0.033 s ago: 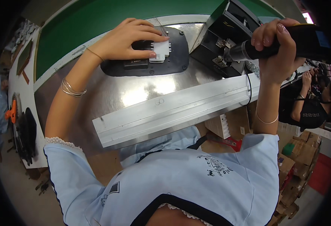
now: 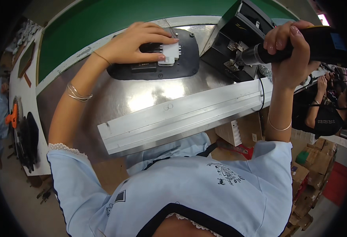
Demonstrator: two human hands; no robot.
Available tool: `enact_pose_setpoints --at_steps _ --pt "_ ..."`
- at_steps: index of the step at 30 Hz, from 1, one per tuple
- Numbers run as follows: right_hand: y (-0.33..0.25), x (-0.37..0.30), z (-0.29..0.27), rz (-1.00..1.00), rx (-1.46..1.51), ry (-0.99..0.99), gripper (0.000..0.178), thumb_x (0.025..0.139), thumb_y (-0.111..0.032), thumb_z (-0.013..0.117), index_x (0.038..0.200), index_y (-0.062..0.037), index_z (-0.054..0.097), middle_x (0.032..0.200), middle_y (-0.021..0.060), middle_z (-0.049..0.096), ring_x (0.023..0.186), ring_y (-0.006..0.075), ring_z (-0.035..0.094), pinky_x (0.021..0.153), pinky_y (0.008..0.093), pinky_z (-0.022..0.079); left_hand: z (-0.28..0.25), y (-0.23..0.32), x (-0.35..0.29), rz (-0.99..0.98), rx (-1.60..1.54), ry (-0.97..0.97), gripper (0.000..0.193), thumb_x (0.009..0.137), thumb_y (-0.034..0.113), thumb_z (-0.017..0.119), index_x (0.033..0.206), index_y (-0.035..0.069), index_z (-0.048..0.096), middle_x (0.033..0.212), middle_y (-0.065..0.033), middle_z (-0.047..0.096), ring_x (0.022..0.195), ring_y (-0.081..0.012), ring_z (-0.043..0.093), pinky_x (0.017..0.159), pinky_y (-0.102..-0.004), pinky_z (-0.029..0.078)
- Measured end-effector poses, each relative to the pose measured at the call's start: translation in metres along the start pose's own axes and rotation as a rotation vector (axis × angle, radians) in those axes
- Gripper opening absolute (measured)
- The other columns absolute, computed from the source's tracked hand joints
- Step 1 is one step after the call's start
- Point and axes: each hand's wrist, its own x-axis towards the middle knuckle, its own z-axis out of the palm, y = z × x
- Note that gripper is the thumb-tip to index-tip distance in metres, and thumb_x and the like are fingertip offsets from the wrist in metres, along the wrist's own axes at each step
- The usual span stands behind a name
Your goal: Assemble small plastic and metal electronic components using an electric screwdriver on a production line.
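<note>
Ahead — white block (image 2: pixel 171 50), touching left hand (image 2: pixel 134 41), right hand (image 2: pixel 300 49) well apart

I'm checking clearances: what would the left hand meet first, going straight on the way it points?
The left hand touches the white block; beyond it, the black box looks next in line, though depth is unclear.

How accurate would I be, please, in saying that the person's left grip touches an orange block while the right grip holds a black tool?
One detail is wrong: the block is white, not orange. The head view shows the left grip touching it, and the right grip holding a black tool.
</note>
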Motion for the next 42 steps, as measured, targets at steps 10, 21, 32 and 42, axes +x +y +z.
enact_pose_setpoints --at_steps 10,21,32,42 --pt "-0.012 -0.002 0.011 0.085 0.041 -0.045 0.016 0.086 -0.006 0.043 0.099 -0.0016 0.052 0.060 0.0065 0.044 0.048 0.0173 0.044 0.051 0.0326 0.040 0.030 0.048 -0.018 -0.116 -0.262 0.224 0.049 0.084 0.041 0.064 0.127 0.019 0.058 0.124 -0.0081 0.056 0.119 -0.0256 0.048 0.104 -0.0434 0.029" --pt "0.013 0.001 0.065 0.037 0.141 -0.192 0.020 0.083 -0.004 0.042 0.102 0.0006 0.048 0.061 0.0093 0.045 0.047 0.0184 0.045 0.050 0.0331 0.042 0.027 0.044 -0.016 -0.150 -0.272 0.141 0.072 0.086 0.039 0.061 0.142 0.004 0.032 0.123 -0.0048 0.061 0.119 -0.0255 0.046 0.107 -0.0461 0.021" --pt "0.007 -0.006 0.046 0.056 0.065 -0.066 0.019 0.084 -0.005 0.049 0.099 0.0046 0.046 0.058 0.0103 0.045 0.042 0.0186 0.044 0.043 0.0315 0.043 0.019 0.031 -0.017 -0.108 -0.201 0.160 0.052 0.094 0.033 0.049 0.137 0.005 0.040 0.117 -0.0049 0.064 0.115 -0.0231 0.050 0.105 -0.0424 0.025" --pt "-0.012 -0.020 0.021 -0.014 0.072 -0.047 0.022 0.083 -0.005 0.043 0.103 0.0033 0.042 0.058 0.0107 0.045 0.044 0.0183 0.044 0.046 0.0327 0.044 0.024 0.090 0.047 -0.084 -0.074 0.200 0.014 0.077 0.020 0.065 0.076 0.007 0.068 0.076 -0.0083 0.065 0.073 -0.0280 0.064 0.063 -0.0378 0.051"
